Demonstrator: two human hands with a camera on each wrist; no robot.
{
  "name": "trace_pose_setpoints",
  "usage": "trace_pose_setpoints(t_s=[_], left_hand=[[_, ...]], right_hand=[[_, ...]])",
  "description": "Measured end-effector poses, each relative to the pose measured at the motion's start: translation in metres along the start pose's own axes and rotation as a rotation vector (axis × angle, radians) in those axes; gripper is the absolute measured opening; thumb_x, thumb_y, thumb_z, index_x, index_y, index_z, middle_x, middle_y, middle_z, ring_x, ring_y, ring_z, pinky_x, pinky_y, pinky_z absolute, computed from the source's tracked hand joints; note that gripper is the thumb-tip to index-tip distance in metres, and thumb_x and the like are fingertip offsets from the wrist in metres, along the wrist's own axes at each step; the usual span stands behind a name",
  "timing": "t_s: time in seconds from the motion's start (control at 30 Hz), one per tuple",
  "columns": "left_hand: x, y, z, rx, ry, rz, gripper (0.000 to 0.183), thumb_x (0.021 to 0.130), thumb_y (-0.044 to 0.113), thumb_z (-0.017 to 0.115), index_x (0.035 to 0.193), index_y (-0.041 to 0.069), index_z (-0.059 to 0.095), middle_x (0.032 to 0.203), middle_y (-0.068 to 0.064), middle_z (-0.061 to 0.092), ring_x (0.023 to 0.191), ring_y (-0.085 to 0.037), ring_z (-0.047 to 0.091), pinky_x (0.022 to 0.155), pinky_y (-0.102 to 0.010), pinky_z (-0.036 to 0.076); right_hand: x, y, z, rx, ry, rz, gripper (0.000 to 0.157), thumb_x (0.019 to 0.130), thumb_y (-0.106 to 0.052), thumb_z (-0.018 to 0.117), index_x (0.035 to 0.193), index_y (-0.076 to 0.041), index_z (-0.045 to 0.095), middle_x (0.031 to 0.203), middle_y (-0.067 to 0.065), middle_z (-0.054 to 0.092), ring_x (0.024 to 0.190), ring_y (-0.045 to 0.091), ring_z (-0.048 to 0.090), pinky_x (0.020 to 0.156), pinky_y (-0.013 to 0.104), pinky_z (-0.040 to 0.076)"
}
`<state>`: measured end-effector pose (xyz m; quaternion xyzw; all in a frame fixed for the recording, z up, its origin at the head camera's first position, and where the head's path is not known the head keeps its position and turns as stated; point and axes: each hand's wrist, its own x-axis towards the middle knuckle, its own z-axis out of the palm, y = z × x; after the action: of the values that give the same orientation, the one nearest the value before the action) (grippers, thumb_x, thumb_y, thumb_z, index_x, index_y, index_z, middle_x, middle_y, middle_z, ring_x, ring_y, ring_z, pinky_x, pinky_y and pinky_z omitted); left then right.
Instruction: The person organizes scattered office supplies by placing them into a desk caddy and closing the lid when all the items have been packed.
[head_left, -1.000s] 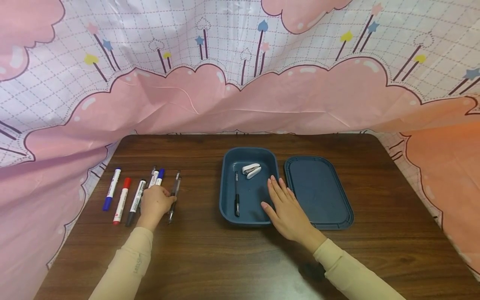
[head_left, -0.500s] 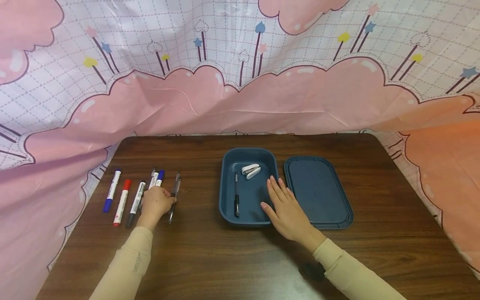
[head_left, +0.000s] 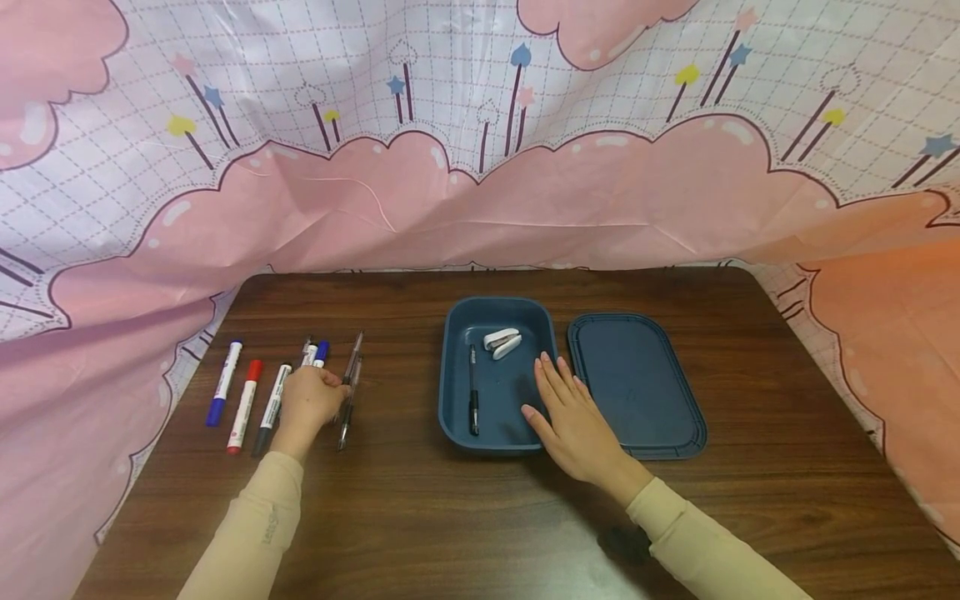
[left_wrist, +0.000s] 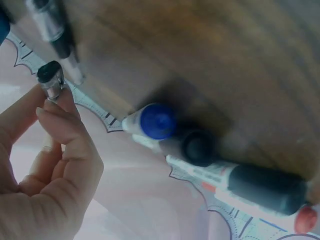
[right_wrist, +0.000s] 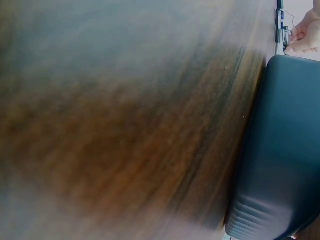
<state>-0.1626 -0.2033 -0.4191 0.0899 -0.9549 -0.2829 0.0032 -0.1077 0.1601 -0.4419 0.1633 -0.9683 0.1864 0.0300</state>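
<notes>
My left hand pinches a clear-barrelled pen between thumb and fingertips. In the left wrist view the pen's dark end sticks out from the fingertips. A second clear pen lies right beside it on the table. Partly behind the hand lie a blue-capped marker and a marker with a white barrel. My right hand, fingers straight, lies along the right rim of a blue box. Inside the box are a black pen and a white stapler.
At the left lie a white marker with a blue cap, a red marker and a black marker. The box's flat blue lid lies to its right. A patterned cloth hangs behind the wooden table.
The pen in my left hand now shows apart from the one beside it, its upper end a little higher. My left hand has shifted slightly left. The right hand stays in place.
</notes>
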Motion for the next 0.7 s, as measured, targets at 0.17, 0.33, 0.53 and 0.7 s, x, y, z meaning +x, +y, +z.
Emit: trace_pose_setpoints(t_s=[0.17, 0.33, 0.53, 0.7], left_hand=[[0.001, 0.012, -0.007, -0.021, 0.047, 0.031, 0.019, 0.082, 0.014, 0.071, 0.085, -0.005, 0.073, 0.090, -0.022, 0.073, 0.090, -0.044, 0.065, 0.081, -0.051, 0.049], [0.000, 0.027, -0.016, -0.050, 0.052, 0.067, 0.021, 0.085, 0.016, 0.069, 0.090, -0.005, 0.073, 0.090, -0.021, 0.074, 0.087, -0.041, 0.069, 0.076, -0.049, 0.054], [-0.005, 0.052, -0.026, -0.090, 0.039, 0.067, 0.024, 0.088, 0.020, 0.068, 0.097, -0.002, 0.073, 0.095, -0.019, 0.074, 0.090, -0.036, 0.070, 0.079, -0.049, 0.055], [-0.009, 0.072, -0.027, -0.130, 0.039, 0.105, 0.024, 0.089, 0.019, 0.069, 0.099, -0.003, 0.073, 0.095, -0.020, 0.074, 0.086, -0.033, 0.072, 0.084, -0.049, 0.053]], right_hand=[[0.000, -0.001, -0.001, 0.000, -0.002, 0.000, 0.069, 0.103, -0.049, 0.034, 0.154, -0.005, 0.017, 0.164, 0.007, 0.010, 0.152, 0.030, 0.006, 0.120, 0.053, 0.016], [0.000, -0.002, -0.003, 0.002, -0.006, 0.007, 0.070, 0.102, -0.049, 0.035, 0.154, -0.005, 0.017, 0.164, 0.007, 0.010, 0.152, 0.029, 0.005, 0.120, 0.053, 0.016], [0.000, -0.001, -0.002, 0.000, -0.009, 0.009, 0.069, 0.102, -0.048, 0.035, 0.154, -0.005, 0.017, 0.164, 0.007, 0.010, 0.152, 0.030, 0.007, 0.120, 0.054, 0.017], [0.000, -0.002, -0.002, 0.000, -0.010, 0.012, 0.069, 0.102, -0.048, 0.036, 0.154, -0.005, 0.018, 0.164, 0.008, 0.011, 0.152, 0.032, 0.009, 0.120, 0.055, 0.018]])
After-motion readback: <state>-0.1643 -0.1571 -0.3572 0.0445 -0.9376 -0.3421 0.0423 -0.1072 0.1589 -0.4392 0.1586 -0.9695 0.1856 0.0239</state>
